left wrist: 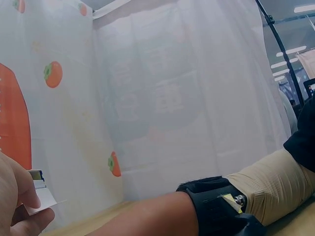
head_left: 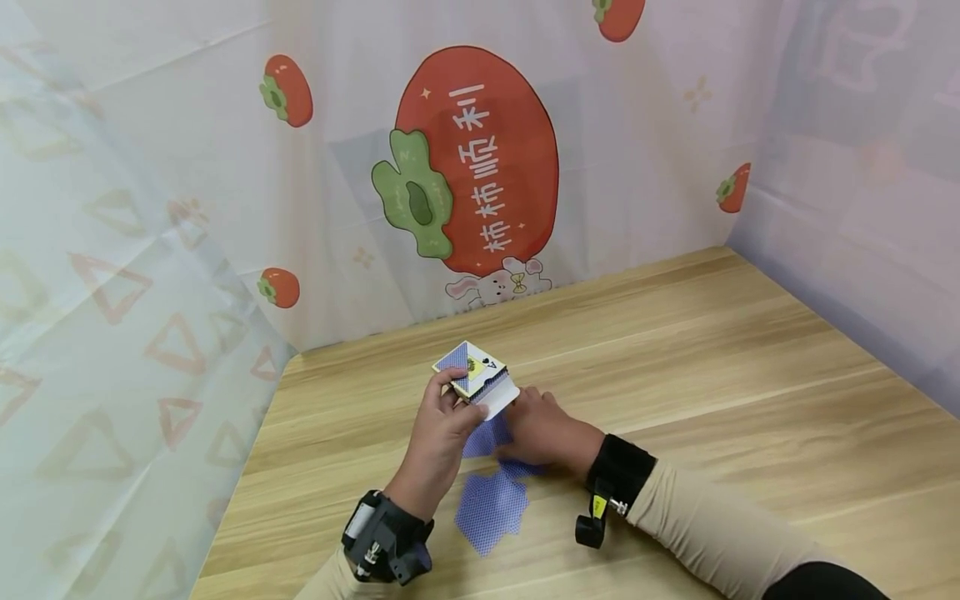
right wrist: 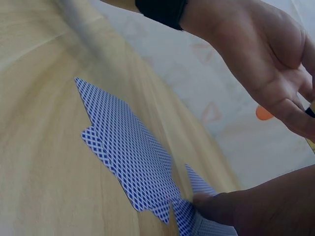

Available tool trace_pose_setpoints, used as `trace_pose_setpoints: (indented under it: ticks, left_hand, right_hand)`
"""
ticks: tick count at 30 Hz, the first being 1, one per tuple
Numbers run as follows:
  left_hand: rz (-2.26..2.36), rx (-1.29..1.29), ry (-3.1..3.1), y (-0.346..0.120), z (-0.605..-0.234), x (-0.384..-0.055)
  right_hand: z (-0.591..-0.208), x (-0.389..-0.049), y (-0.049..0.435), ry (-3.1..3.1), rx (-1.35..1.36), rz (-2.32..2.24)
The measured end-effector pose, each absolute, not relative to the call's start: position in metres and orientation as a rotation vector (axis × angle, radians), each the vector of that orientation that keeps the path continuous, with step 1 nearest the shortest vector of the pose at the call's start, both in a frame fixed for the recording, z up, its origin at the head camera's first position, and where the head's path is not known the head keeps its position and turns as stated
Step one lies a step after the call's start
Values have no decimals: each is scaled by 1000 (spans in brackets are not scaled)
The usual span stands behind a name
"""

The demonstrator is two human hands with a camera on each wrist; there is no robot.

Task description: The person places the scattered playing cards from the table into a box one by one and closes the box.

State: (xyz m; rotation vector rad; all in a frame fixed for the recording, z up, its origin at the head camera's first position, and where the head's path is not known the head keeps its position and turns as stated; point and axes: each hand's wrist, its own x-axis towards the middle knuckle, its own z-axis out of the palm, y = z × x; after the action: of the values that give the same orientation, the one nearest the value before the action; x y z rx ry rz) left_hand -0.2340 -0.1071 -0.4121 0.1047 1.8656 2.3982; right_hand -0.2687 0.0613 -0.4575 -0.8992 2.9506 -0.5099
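My left hand (head_left: 448,425) holds a playing card box (head_left: 480,375) above the table, fingers on one side and thumb by its raised white flap. The box has a blue-and-white pattern, an ace of spades and a yellow picture. In the left wrist view part of the white flap (left wrist: 43,199) shows between thumb and finger. Low beside the box, my right hand (head_left: 543,427) is curled over blue-backed playing cards (head_left: 486,439). Its thumb (right wrist: 216,206) grips their edge; the fingertips are hidden. Nearer me lies a spread pile of similar cards (head_left: 491,510), backs up.
A wooden table (head_left: 675,358) extends around both hands. Behind it hangs a white cloth printed with persimmons (head_left: 480,158), and pale cloth walls (head_left: 112,333) stand at the sides. Each wrist wears a black strap with a small camera (head_left: 590,531).
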Motion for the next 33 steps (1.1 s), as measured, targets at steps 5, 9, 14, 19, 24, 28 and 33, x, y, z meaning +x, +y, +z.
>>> trace_pose_setpoints:
  ticks: [5, 9, 14, 19, 24, 28, 33]
  left_hand:
    - [2396, 110, 1865, -107, -412, -234]
    - [2386, 103, 1873, -107, -411, -234]
    - [2380, 103, 1883, -107, -411, -234]
    - [2379, 106, 1887, -107, -411, -233]
    - [2378, 116, 1880, -107, -411, -233]
    - [2374, 120, 1879, -108, -410, -233]
    - [2369, 115, 1884, -108, -409, -232]
  right_hand:
    - [-453, -263, 58, 2920, -919, -472]
    - [-449, -260, 57, 2849, -913, -505]
    - [-445, -261, 59, 2787, -847, -546]
    - [-443, -266, 62, 2763, -778, -530]
    - [-441, -270, 68, 2774, -725, -498]
    - [-437, -275, 74, 2796, -650, -430]
    - [-434, -280, 80, 2773, -584, -419]
